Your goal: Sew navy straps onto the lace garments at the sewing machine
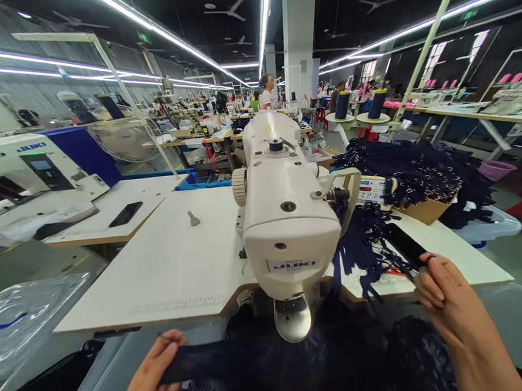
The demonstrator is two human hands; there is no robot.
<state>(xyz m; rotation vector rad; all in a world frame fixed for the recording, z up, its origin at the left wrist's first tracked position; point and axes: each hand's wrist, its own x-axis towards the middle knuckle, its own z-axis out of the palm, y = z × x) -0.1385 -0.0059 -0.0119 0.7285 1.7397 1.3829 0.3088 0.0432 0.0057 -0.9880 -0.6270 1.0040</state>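
A white JUKI sewing machine (289, 217) stands on a pale work table (177, 265) right in front of me. Low at the bottom edge, my left hand (151, 379) pinches a band of dark navy fabric (235, 359) that stretches toward the machine's foot. My right hand (444, 302) is closed on a dark strap end (405, 245) at the table's right side. More dark fabric fills my lap below the machine.
A pile of dark navy straps (419, 174) fills a cardboard box to the right. A phone (125, 214) lies on the neighbouring table at left, beside another JUKI machine (33, 168). People work at distant stations (266, 92). A clear plastic bag (25, 316) sits at lower left.
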